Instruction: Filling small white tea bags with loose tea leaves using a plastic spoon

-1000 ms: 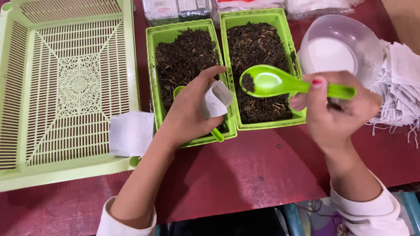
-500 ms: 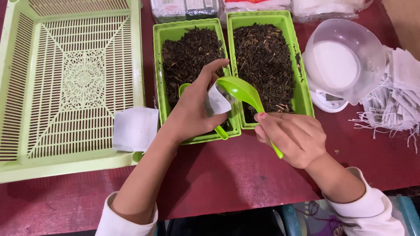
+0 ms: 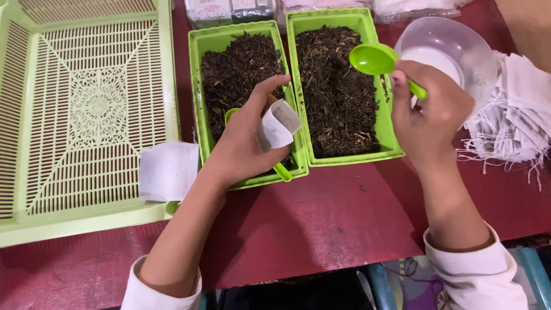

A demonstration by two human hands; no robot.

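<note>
Holding things up over a dark red table [image 3: 321, 224], two forearms in white cuffs reach away from the camera. The left hand [image 3: 244, 146] hovers above the near end of the left green tray [image 3: 195, 86], thumb and fingers pinched on a small white paper sachet [image 3: 278, 123] whose mouth stands open and tilts toward the right. Beneath that hand a second green spoon [image 3: 281, 171] lies in the tray, its handle poking over the near rim. To the left, a flat white sachet [image 3: 169, 170] rests on the edge of a large pale green lattice basket [image 3: 86, 103].

The right hand [image 3: 427, 109] has its fingers curled narrowly round the handle of a green scoop [image 3: 373, 59], lifted above the far end of the right green tray [image 3: 356, 158]; its bowl looks empty. Both trays hold dark dried leaves. The scoop and the sachet are well apart.

By my reading, the step in hand is filling: the sachet is offered open and the scoop has no load. A next move would call for dipping the scoop into the leaves, then bringing it level to the sachet's mouth while the left hand keeps that mouth spread.

Farther right sit a clear plastic bowl [image 3: 447, 40] and a heap of stringed white sachets [image 3: 516, 115]; sealed packets [image 3: 229, 8] line the far edge.
</note>
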